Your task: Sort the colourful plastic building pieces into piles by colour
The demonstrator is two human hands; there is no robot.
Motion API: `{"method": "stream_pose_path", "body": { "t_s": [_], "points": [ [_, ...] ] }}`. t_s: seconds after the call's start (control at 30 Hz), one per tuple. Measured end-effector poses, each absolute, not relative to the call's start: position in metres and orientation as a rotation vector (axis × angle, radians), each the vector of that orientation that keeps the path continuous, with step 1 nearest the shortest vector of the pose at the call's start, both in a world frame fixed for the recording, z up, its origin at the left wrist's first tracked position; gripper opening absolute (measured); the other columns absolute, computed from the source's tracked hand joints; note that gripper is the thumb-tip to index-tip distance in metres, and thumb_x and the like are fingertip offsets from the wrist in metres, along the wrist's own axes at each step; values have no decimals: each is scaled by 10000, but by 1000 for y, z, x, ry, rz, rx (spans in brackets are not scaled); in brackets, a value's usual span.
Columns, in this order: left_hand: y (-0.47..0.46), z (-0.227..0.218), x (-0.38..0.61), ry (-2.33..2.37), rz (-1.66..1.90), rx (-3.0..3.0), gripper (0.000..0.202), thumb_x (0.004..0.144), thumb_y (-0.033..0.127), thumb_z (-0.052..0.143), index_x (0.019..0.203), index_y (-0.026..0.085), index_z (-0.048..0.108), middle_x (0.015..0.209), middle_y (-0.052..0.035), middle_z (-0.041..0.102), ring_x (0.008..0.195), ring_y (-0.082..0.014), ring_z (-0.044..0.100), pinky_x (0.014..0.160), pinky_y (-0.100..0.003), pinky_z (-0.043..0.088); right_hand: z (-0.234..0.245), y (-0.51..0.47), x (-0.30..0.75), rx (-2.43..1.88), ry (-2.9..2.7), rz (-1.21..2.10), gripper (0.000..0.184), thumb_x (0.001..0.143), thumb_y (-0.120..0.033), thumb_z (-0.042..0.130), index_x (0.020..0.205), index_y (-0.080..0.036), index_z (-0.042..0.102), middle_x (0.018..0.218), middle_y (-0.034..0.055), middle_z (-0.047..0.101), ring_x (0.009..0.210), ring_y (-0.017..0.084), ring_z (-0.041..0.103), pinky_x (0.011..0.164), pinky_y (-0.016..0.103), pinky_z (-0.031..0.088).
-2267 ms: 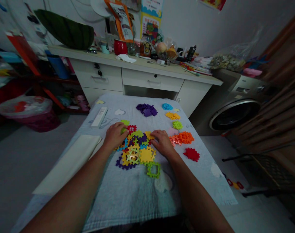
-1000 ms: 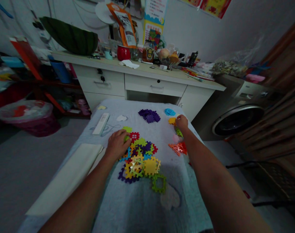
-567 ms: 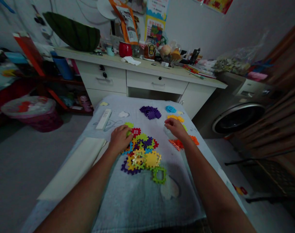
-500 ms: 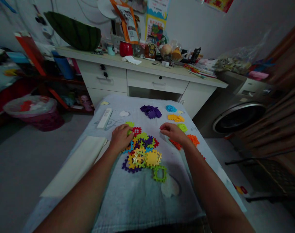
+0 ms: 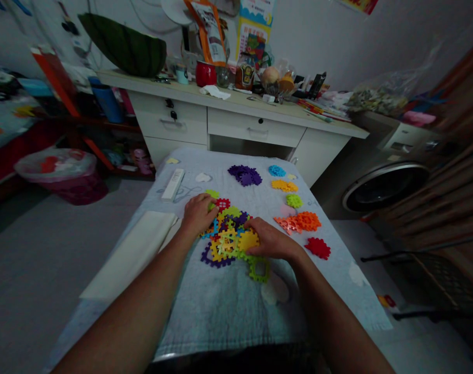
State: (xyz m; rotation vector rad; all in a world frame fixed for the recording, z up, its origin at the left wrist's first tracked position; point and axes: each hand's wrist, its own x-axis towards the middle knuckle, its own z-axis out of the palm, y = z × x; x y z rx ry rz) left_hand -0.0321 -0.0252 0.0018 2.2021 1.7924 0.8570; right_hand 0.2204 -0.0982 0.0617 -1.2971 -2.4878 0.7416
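A mixed heap of toothed plastic building pieces [image 5: 226, 242] in yellow, purple, green, blue and red lies on the cloth-covered table. At its upper left, my left hand [image 5: 197, 214] is closed with its fingertips on a green building piece [image 5: 211, 206], next to a red window-shaped piece [image 5: 223, 204]. On the heap's right side my right hand [image 5: 270, 239] has thumb and fingers apart, around the edge of a yellow square piece [image 5: 247, 240]. A green frame piece [image 5: 259, 270] lies just below that hand.
Sorted piles lie beyond and to the right: purple [image 5: 244, 175], blue [image 5: 276, 170], yellow-orange [image 5: 284, 185], green [image 5: 294, 201], orange [image 5: 308, 221] and red [image 5: 318, 248]. A white box [image 5: 173, 185] and folded cloth [image 5: 133, 254] are at the left. A white desk [image 5: 236, 106] stands behind.
My right hand has moved down and left from beside the heap onto its right edge. My left hand has stayed by the green piece. The view has shifted slightly.
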Motion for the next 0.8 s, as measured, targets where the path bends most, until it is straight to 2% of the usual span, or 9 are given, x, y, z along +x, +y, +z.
{"method": "stream_pose_path", "body": {
  "t_s": [0.17, 0.37, 0.53, 0.6, 0.67, 0.8],
  "points": [
    [-24, 1, -32, 1796, 884, 2170, 306, 849, 409, 519, 1029, 243, 701, 1201, -62, 632, 1135, -265, 558, 1002, -426, 420, 57, -84, 218, -1376, -2337, 614, 433, 712, -203, 757, 1106, -195, 578, 1055, 58, 579, 936, 197, 561, 845, 340, 469],
    [-22, 4, -33, 1733, 934, 2116, 327, 871, 429, 475, 1005, 231, 697, 1137, -55, 663, 1119, -246, 575, 1000, -403, 425, 38, -73, 215, -1365, -2139, 523, 311, 781, -170, 675, 1076, -210, 585, 1084, 59, 549, 962, 185, 553, 870, 332, 462],
    [-22, 4, -34, 1717, 948, 2102, 324, 870, 427, 473, 1002, 227, 690, 1125, -54, 670, 1122, -244, 574, 1000, -403, 424, 40, -72, 215, -1308, -2054, 519, 184, 777, -157, 661, 946, -204, 608, 1026, 60, 573, 1012, 203, 542, 927, 359, 438],
    [-22, 3, -34, 1729, 938, 2102, 318, 862, 423, 481, 1007, 231, 689, 1144, -52, 665, 1129, -245, 567, 1008, -407, 419, 45, -69, 218, -1312, -2010, 588, 120, 771, -173, 659, 880, -205, 619, 980, 46, 586, 954, 189, 550, 876, 338, 451],
    [-22, 2, -34, 1741, 923, 2098, 321, 859, 432, 487, 1015, 238, 690, 1178, -52, 654, 1140, -248, 559, 1017, -411, 413, 51, -63, 225, -1339, -1940, 731, 67, 765, -214, 657, 821, -202, 623, 879, 20, 598, 816, 161, 549, 757, 295, 458],
    [-22, 1, -34, 1753, 903, 2110, 323, 851, 437, 500, 1017, 237, 692, 1197, -54, 643, 1139, -254, 561, 1009, -405, 416, 60, -40, 249, -1354, -1689, 968, 147, 711, -310, 680, 760, -189, 613, 685, -28, 574, 614, 116, 497, 585, 245, 399]
  ]
}}
